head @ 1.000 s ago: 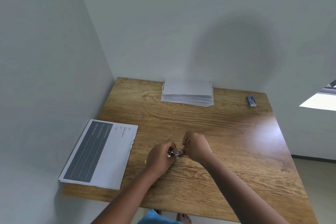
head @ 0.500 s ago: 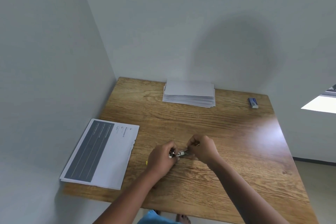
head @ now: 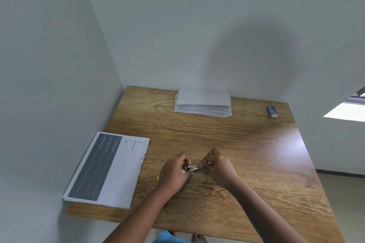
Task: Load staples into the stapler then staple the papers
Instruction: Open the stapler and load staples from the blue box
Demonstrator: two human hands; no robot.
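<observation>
A small metal stapler [head: 192, 168] lies between my two hands just above the wooden table [head: 246, 154]. My left hand [head: 174, 171] grips its left end; a bit of yellow shows under that hand. My right hand [head: 219, 166] pinches a thin metal part at its right end, which looks pulled out from the body. Whether staples are inside is too small to tell. A printed set of papers [head: 107, 169] with a dark panel lies flat at the table's left edge, left of my left hand.
A thick stack of white sheets [head: 203, 102] sits at the back of the table against the wall. A small blue staple box [head: 272, 111] lies at the back right corner. Walls close in the table on the left and behind.
My right hand has drawn to the right, away from my left hand, and more of the stapler's thin metal part shows between them. The left hand stays put.
</observation>
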